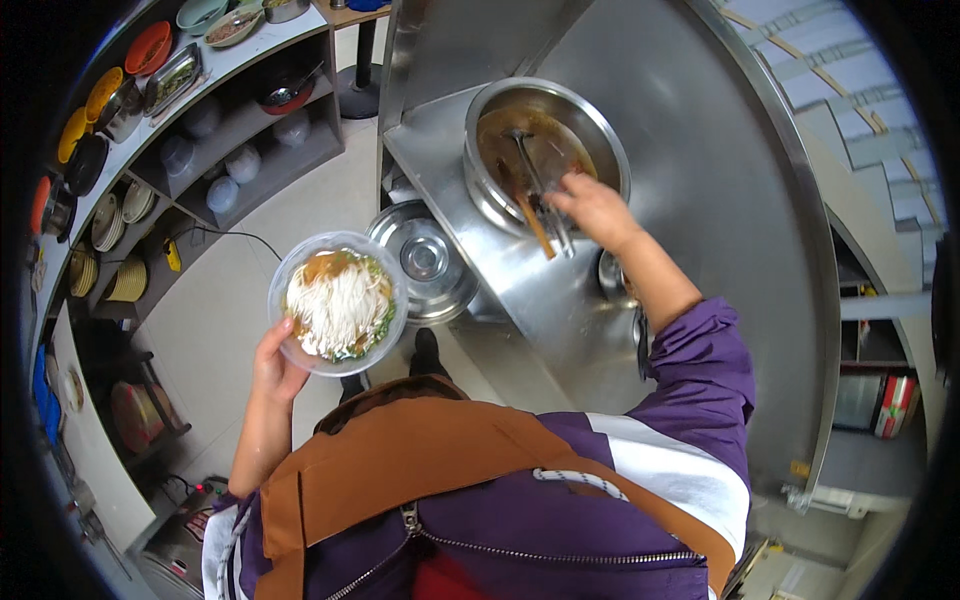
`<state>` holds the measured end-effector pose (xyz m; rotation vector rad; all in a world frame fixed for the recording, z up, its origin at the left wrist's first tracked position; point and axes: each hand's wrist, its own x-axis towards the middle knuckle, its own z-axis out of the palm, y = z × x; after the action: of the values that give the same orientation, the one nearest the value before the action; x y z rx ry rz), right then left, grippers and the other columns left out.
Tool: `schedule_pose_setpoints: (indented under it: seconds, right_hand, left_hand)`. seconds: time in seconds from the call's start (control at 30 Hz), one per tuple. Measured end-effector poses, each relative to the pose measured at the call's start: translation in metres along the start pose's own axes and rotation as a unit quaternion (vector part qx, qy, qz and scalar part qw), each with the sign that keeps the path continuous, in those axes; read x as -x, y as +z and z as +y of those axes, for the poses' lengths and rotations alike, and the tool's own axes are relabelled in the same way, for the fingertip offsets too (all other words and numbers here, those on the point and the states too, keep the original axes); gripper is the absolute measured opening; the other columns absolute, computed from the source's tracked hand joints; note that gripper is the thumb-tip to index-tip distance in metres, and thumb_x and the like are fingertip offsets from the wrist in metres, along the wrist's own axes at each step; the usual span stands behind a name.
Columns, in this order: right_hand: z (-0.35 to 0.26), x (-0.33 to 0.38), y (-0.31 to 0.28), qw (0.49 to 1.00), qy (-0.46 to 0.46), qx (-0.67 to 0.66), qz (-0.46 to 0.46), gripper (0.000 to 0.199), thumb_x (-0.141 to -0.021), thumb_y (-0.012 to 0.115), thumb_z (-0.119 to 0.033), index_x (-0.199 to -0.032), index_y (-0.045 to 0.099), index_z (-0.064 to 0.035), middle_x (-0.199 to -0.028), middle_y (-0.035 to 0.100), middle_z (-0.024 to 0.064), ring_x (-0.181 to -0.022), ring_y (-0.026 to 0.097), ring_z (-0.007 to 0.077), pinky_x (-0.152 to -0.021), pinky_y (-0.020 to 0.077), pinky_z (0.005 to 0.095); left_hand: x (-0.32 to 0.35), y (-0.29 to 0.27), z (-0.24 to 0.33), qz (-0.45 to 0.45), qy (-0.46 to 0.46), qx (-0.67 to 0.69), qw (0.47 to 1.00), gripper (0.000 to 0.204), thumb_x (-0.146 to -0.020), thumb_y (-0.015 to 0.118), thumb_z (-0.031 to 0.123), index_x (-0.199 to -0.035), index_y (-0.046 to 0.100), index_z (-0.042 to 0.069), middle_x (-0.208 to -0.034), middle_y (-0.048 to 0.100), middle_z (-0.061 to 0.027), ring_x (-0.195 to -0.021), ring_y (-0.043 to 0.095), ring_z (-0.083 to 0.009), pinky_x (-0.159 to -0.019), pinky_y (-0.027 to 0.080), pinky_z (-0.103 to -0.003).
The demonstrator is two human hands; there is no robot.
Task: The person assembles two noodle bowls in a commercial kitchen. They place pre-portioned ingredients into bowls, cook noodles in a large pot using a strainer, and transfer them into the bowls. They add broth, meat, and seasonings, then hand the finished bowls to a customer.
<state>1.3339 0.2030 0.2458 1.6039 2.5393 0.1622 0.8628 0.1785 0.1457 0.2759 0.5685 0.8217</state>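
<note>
My left hand (280, 362) grips the rim of a clear plastic bowl (276, 296), held up to the left of the steel counter. White noodles (338, 310) fill the bowl, with chopped green herbs and a brown sauce at the edges. My right hand (598, 212) reaches over the near right rim of a steel pot (478, 185) of brown broth (560, 140). Its fingers are beside the handles of a metal ladle (528, 160) and a wooden-handled utensil (537, 228), both leaning on the rim. Blur hides whether the fingers touch a handle.
The pot stands on a steel counter (540, 320) with a tall steel wall. Below its left edge is a round steel lid or pan (425, 258). A small steel container (612, 276) sits near my right forearm. Shelves (240, 150) with bowls and dishes curve along the left.
</note>
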Motion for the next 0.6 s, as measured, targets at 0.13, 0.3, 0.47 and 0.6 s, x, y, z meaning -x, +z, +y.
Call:
schedule_pose_setpoints:
  seconds: [0.13, 0.3, 0.47, 0.6]
  right_hand:
    - [0.028, -0.019, 0.033, 0.992, -0.121, 0.022, -0.042, 0.018, -0.075, 0.050, -0.011, -0.093, 0.055, -0.0115, -0.089, 0.049, 0.0081, -0.087, 0.054, 0.0246, -0.071, 0.0479, 0.0341]
    - [0.050, -0.011, 0.033, 0.996, -0.068, -0.012, 0.048, 0.009, -0.075, 0.050, -0.012, -0.083, 0.051, -0.0106, -0.078, 0.050, 0.0068, -0.075, 0.056, 0.0257, -0.066, 0.0473, 0.0340]
    - [0.068, 0.005, 0.025, 0.962, 0.052, -0.155, 0.219, 0.007, -0.073, 0.053, -0.007, -0.080, 0.050, -0.0082, -0.073, 0.055, 0.0094, -0.071, 0.057, 0.0280, -0.062, 0.0448, 0.0358]
    - [0.080, 0.001, 0.028, 0.842, 0.198, -0.351, 0.358, 0.008, -0.083, 0.057, -0.011, -0.085, 0.055, -0.0031, -0.068, 0.058, 0.0052, -0.062, 0.059, 0.0151, -0.058, 0.0447, 0.0262]
  left_hand:
    - [-0.008, 0.022, -0.031, 0.056, 0.040, 0.021, 0.997, 0.054, -0.079, 0.058, 0.023, -0.123, 0.040, -0.004, -0.123, 0.049, -0.0154, -0.113, 0.046, -0.0283, -0.099, 0.033, -0.043]
    - [-0.023, 0.042, -0.055, 0.071, 0.050, 0.043, 0.995, 0.051, -0.080, 0.057, 0.022, -0.121, 0.042, -0.004, -0.122, 0.049, -0.0159, -0.113, 0.046, -0.0287, -0.099, 0.033, -0.044]
    - [-0.044, 0.050, -0.068, 0.059, 0.061, 0.055, 0.995, 0.051, -0.080, 0.056, 0.021, -0.122, 0.041, -0.004, -0.122, 0.049, -0.0162, -0.113, 0.046, -0.0293, -0.098, 0.033, -0.045]
    - [-0.060, 0.054, -0.073, 0.053, 0.060, 0.032, 0.996, 0.053, -0.080, 0.056, 0.024, -0.123, 0.040, -0.002, -0.125, 0.046, -0.0166, -0.116, 0.044, -0.0300, -0.100, 0.031, -0.046]
